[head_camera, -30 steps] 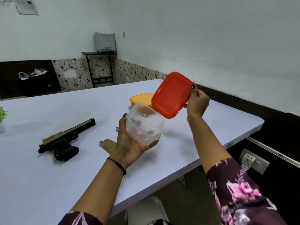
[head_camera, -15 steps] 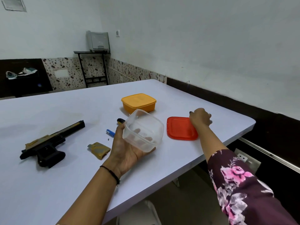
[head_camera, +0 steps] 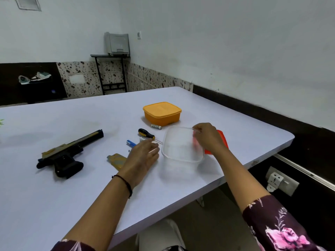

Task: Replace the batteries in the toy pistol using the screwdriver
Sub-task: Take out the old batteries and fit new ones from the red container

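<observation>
Person, head-camera view, 2 bare forearms entering from the lower edge.

Left hand (head_camera: 143,156): no rings visible. Left wrist: 1 thin black cord bracelet (head_camera: 125,183), worn snug, a short loose end hanging at the underside. Left sleeve (head_camera: 72,246): dark maroon fabric with pale floral print, only its hem visible at the bottom edge.

Right hand (head_camera: 208,138): no jewellery visible; blurred. Right sleeve (head_camera: 279,227): dark maroon fabric, ends below the elbow, printed with large pink blossoms and smaller white-grey sprigs and leaves.

Lower body: light, off-white trousers (head_camera: 159,236), partly visible beneath the table edge.
</observation>
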